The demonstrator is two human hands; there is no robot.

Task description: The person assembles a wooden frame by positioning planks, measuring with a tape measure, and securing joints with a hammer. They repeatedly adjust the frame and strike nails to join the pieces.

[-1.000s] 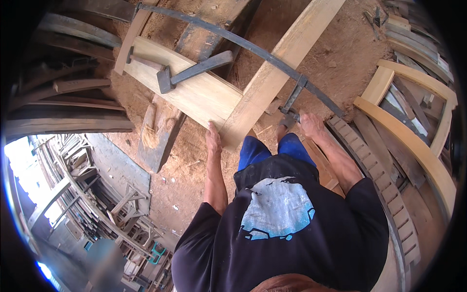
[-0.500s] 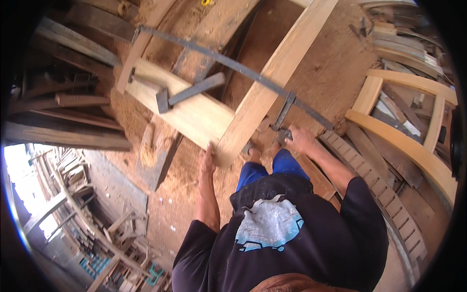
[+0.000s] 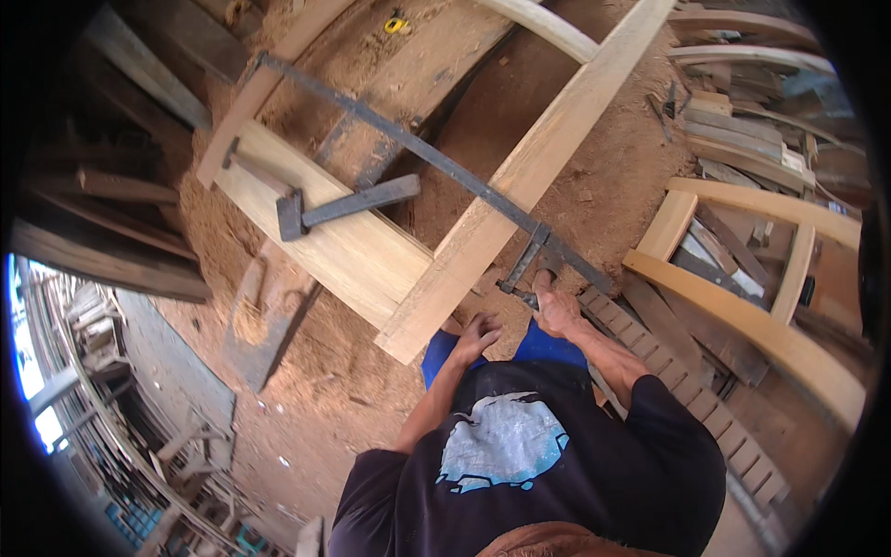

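Note:
A long dark bar clamp [image 3: 399,135] lies across a pale wooden frame, from its far-left curved rail to beyond its near-right rail [image 3: 520,176]. My right hand [image 3: 557,311] is closed on the screw handle beneath the clamp's sliding jaw [image 3: 527,257]; the fingertips are partly hidden. Just off the near end of that rail, my left hand [image 3: 477,336] hangs with its fingers loosely apart, touching no wood. A broad pale board [image 3: 325,237] joins the two rails. On it rests a dark hammer-like tool [image 3: 362,200], beside a wooden handle-shaped piece [image 3: 260,174].
A yellow tape measure [image 3: 395,22] lies on a plank at the far side. Another wooden frame [image 3: 742,302] stands at the right beside a slotted strip [image 3: 659,367]. Stacked dark timber [image 3: 111,251] fills the left. Sawdust covers the ground around my feet.
My left hand has let go of the frame's near corner and moved right, toward my body. My right hand stays at the clamp handle, its grip turned. The whole view has shifted slightly.

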